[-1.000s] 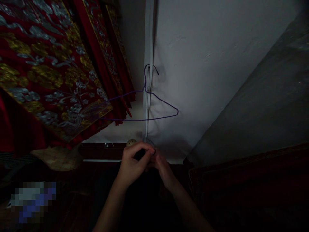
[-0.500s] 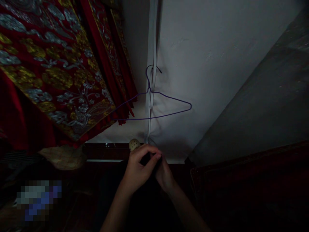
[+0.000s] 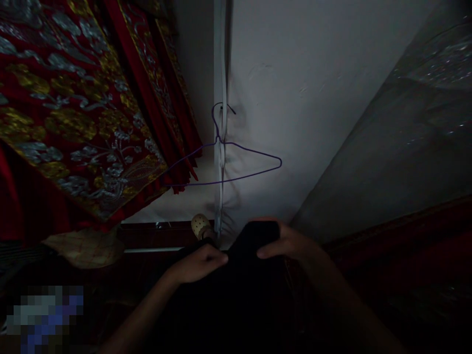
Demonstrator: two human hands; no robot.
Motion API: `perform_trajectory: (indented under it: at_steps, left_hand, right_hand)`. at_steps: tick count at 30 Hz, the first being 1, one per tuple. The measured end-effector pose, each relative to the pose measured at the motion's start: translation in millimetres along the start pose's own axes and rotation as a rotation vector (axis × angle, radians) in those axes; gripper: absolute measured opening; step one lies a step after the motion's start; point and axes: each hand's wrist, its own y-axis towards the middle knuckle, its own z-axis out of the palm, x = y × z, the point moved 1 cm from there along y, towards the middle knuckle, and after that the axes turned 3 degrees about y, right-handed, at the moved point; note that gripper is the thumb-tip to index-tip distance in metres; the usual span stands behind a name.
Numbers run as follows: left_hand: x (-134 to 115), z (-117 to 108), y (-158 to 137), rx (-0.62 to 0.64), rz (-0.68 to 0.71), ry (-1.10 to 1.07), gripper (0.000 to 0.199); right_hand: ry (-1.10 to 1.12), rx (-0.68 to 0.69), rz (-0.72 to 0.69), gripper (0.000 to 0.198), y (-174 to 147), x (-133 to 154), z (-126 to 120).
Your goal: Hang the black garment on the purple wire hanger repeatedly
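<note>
Black cloth (image 3: 250, 246) is stretched between my two hands low in the middle of the view. My left hand (image 3: 199, 263) is closed on its left side, thumb lying along the top. My right hand (image 3: 289, 241) grips the raised right part, with the fingers partly behind the fabric and the thumb in front. The darkness hides what kind of garment it is. Beyond my hands a bare purple wire hanger (image 3: 250, 174) hangs at a pale vertical strip (image 3: 219, 64) on the wall.
Red cloth with gold and silver embroidery (image 3: 73, 98) hangs on the left. A beige clog (image 3: 199, 225) with holes is on the floor. A shiny clear plastic sheet (image 3: 416, 128) covers the right side. A blurred blue and grey patch (image 3: 47, 314) sits lower left.
My hands were close together and have moved apart, the right one outward to the right. The black cloth is now spread and raised between them. The view has shifted slightly.
</note>
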Motion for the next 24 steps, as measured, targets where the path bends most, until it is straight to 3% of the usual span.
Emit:
perform_trajectory:
  at_steps: [2, 3, 6, 8, 10, 13, 15, 18, 21, 24]
  left_hand:
    - [-14, -9, 1, 0.132, 0.03, 0.102, 0.049]
    - [-20, -17, 2, 0.136, 0.051, 0.156, 0.044]
    - [-28, -53, 6, -0.079, 0.042, 0.244, 0.024]
    - [-22, -81, 5, -0.251, -0.048, 0.282, 0.02]
    - [-13, -106, 1, -0.407, -0.097, 0.315, 0.022]
    - [-9, -128, -10, -0.548, -0.086, 0.375, 0.028]
    - [-11, -134, -20, -0.631, -0.124, 0.477, 0.045]
    - [-15, -140, -32, -0.773, -0.262, 0.654, 0.067]
    - [-11, -148, -37, -0.828, -0.353, 0.68, 0.064]
    - [-3, -155, -32, -0.759, -0.36, 0.467, 0.044]
  right_hand:
    - [-0.157, -0.047, -0.107, 0.026, -1, 28, -8]
    - [-0.241, -0.065, -0.168, 0.017, 0, 40, -10]
    - [-0.385, -0.255, -0.435, 0.008, 9, 66, -17]
    - [-0.327, -0.48, -0.646, 0.01, 18, 76, -25]
    - [-0.234, -0.602, -0.732, 0.019, 33, 77, -33]
    - [-0.226, -0.533, -0.619, 0.034, 66, 65, -40]
    - [-0.309, -0.472, -0.538, 0.03, 92, 50, -41]
    - [-0.448, -0.493, -0.532, 0.02, 125, 28, -45]
    - [-0.561, -0.615, -0.54, 0.017, 138, 21, -56]
    - [-0.648, -0.698, -0.527, 0.03, 131, 28, -66]
